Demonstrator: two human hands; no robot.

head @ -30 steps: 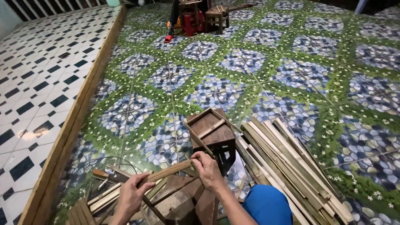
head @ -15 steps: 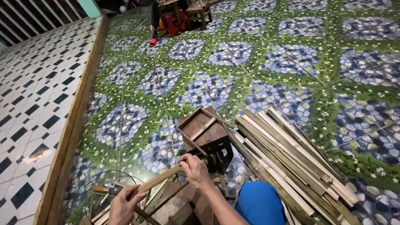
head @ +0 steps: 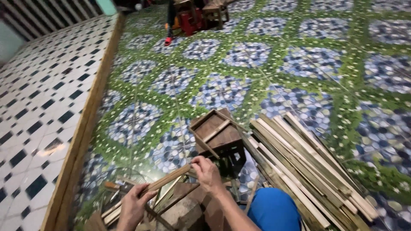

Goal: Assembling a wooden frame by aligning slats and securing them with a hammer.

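Crosswise, bamboo strip [head: 165,181] spans left hand [head: 133,205] — right hand [head: 208,173].

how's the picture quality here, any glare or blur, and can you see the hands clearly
Head view: glossy patterned floor shows soft sheen, no harsh glare; lines bow towards the edges from wide-angle distortion; far top is dimmer and soft. Left hand and right hand, gripping a wooden strip, look slightly motion-blurred; the stacked slats are sharper.

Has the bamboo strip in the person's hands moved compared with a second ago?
No. The bamboo strip still lies slanted between both hands, just below-left of the small wooden stool; only the camera shifted.
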